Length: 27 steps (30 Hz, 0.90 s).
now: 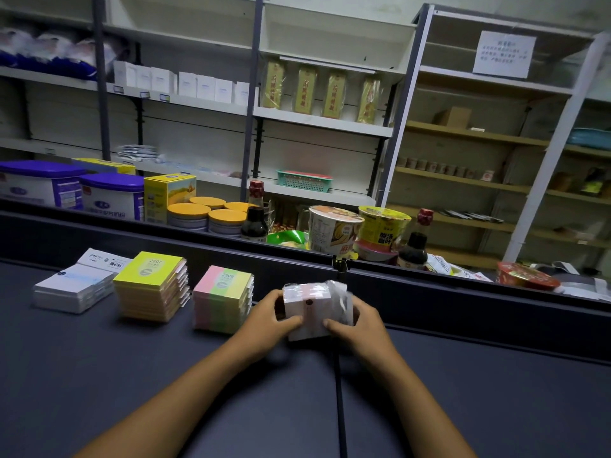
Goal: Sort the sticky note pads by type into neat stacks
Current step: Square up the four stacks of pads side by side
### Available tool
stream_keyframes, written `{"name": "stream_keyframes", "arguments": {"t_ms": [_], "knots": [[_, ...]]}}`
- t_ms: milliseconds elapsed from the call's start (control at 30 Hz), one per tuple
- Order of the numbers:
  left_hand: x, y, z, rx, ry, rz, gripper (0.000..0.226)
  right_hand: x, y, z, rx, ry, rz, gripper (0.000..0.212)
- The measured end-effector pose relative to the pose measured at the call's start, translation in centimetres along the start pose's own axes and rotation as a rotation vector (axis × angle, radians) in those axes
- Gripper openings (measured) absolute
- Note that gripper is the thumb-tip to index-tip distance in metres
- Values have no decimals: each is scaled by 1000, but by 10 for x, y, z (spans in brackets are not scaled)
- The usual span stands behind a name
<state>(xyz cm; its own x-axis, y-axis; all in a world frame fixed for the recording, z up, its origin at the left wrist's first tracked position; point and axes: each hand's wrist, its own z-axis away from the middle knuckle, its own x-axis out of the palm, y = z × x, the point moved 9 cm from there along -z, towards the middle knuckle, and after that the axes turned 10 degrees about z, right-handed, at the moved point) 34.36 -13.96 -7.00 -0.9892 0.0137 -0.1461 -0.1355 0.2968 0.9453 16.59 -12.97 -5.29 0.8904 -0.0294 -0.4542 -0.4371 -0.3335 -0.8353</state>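
Hands: the left hand [269, 317] and right hand [358, 320] press in on a white pack [312, 309] from both sides, thumbs on its near face.
Grip: fingers curl tight on the pack. Both hands hold it.
Pack place: near the middle of the dark table [132, 375], at about 3 o'clock from the other stacks.
Wrap: shiny loose plastic sticks up at the pack's 2 o'clock corner. It looks blurry.
Stacks: a white stack [74, 287] sits far at 9 o'clock, then a yellow stack [150, 289], then a pink-green stack [223, 302] just beside the left hand.
How it handles: the pack is likely light and stiff like a small block. The plastic may be slippery.
Where to hold: best on the two flat sides, not by the loose wrap, which could slip or tear.
Job so far: three stacks look neat. This pack seems to be the fourth kind.
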Motion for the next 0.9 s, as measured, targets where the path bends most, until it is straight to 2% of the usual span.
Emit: {"name": "stream_keyframes", "arguments": {"t_ms": [133, 200, 300, 367, 467, 533, 633, 767, 900], "knots": [[-1, -10, 0, -134, 85, 335, 22, -10, 0, -5, 45, 157, -203, 49], [2, -12, 1, -173, 91, 456, 21, 2, 8, -4, 135, 124, -370, 52], [6, -14, 1, -207, 79, 563, 23, 28, 16, 0, 241, -20, -621, 52], [9, -15, 2, -230, 52, 590, 24, 30, 16, 0, 248, -54, -644, 48], [17, -13, 5, -277, -65, 625, 25, 25, 15, -1, 232, -77, -529, 40], [18, -10, 4, -274, -111, 557, 26, 24, 19, -2, 253, -93, -502, 34], [3, -14, 1, -280, -7, 339, 28, 24, 23, 0, 291, -115, -477, 28], [-3, -8, 4, -264, 8, 43, 37, 30, 26, 3, 332, -129, -420, 27], [-4, -5, 7, -255, -14, -80, 33, 31, 28, 1, 348, -85, -344, 33]]}}
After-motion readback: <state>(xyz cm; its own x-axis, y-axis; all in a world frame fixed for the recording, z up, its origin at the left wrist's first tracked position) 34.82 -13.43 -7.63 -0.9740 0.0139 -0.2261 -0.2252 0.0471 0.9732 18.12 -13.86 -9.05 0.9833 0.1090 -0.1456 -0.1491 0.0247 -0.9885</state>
